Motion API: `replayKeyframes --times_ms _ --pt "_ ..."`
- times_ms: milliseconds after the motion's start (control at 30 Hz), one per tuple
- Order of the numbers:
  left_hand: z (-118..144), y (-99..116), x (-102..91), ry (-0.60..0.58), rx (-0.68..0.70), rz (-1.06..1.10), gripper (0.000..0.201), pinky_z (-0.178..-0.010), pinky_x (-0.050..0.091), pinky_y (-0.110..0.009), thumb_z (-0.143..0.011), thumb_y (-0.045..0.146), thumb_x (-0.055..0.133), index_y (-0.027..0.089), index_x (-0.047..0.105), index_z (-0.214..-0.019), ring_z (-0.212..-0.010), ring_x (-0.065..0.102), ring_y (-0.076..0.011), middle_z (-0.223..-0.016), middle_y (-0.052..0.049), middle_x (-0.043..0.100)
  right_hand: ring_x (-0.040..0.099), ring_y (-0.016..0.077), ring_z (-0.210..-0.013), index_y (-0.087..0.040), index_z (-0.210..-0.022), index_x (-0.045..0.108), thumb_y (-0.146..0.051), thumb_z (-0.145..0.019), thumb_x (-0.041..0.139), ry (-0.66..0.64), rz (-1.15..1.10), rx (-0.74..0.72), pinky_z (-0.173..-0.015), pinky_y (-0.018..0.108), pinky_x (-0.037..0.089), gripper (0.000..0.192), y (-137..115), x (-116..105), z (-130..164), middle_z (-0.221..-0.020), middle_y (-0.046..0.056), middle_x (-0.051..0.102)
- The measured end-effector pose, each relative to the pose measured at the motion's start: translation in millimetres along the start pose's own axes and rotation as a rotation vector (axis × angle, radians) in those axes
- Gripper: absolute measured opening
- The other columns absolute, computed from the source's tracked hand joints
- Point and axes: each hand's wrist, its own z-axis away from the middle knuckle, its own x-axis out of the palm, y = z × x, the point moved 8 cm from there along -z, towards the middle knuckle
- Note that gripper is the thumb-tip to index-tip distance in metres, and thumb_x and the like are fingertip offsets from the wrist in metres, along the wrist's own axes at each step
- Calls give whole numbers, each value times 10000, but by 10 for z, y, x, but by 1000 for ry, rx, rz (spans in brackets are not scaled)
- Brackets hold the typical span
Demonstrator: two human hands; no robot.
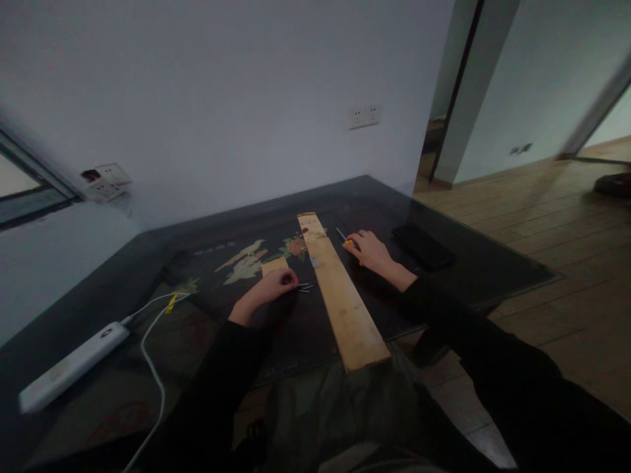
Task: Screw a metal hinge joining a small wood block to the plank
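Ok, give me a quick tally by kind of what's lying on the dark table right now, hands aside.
Long wooden plank: 1
Small wood piece: 1
Yellow-handled tool under the right hand: 1
Thin metal pieces at the left hand, likely nails: count unclear
White power strip: 1
Black phone: 1
Total: 5, plus the metal pieces
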Motion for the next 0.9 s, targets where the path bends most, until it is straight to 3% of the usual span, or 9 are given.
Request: replayKeyframes --times_ms 100,300,667,900 --pt "-5 -17 -44 39 -5 28 117 -730 486 -292 -810 274 616 177 682 -803 -778 648 -187 -804 -45 711 540 243 -1126 -138 -1184 700 -390 -1013 436 29 -82 -156 -1017 366 427 403 -205 9 21 -1173 133 655" --pt "-34 -103 -86 144 -37 146 75 -770 518 -319 -776 232 635 173 665 -811 -785 662 -182 -835 -47 708 549 239 -1115 -178 -1212 721 -365 -1012 439 -72 -155 -461 -1015 398 423 393 -657 199 132 -1215 133 669" --pt "-63 -231 -62 215 -78 305 143 -801 543 -343 -734 256 707 169 657 -836 -813 676 -184 -861 -50 716 551 241 -1142 -206 -1328 663 -381 -1026 400 -156 -97 -494 -1026 423 417 437 -740 355 175 -1349 124 645" --pt "-42 -193 -80 244 -72 340 172 -773 541 -333 -731 287 699 169 649 -845 -791 680 -186 -875 -50 700 537 250 -1170 -183 -1346 650 -393 -1030 391 -158 -86 -494 -1044 421 412 460 -740 363 188 -1367 129 637"
